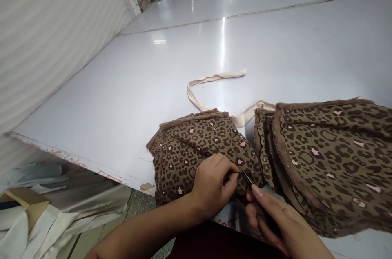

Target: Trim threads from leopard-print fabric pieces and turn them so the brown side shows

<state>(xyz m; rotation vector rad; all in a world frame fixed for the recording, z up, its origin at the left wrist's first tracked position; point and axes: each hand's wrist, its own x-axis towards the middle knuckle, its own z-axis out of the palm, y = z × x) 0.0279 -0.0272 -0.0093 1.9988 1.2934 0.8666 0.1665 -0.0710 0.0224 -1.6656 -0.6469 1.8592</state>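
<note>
My left hand (214,183) rests on the smaller stack of leopard-print fabric pieces (180,149). Its thumb and forefinger pinch the cloth near the stack's lower right edge. Closed around the dark handle of a pair of scissors (246,178), my right hand (275,214) sits just to the right. The narrow metal tip points up and left, close to my left fingertips. Most of the handle is hidden by my fingers. A larger leopard-print stack (337,161) with brown fuzzy edges lies to the right.
A cream fabric strip (196,81) curls on the white table (122,87) behind the stacks. White layered sheeting (55,26) rises at the left. Below the table's left edge are pale cloth (73,210) and a cardboard piece (27,206).
</note>
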